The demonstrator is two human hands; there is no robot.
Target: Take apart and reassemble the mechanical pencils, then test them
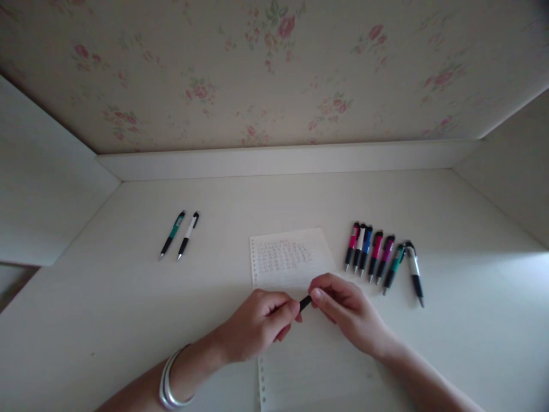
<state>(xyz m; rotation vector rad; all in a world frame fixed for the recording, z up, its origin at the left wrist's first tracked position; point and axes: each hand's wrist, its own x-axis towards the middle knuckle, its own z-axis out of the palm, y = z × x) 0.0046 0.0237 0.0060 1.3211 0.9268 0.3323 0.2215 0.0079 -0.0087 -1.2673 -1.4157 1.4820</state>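
Over the sheet of perforated paper [291,257] on the pale worktop [107,309], the left hand [257,323] and right hand [349,312] meet, fingers of both clamped on a short black pen [305,302], with seven pens [377,257] lined up just right and two pens [180,233] well left.

Two bare forearms, no sleeves, silver bangles [170,384] stacked on the left wrist
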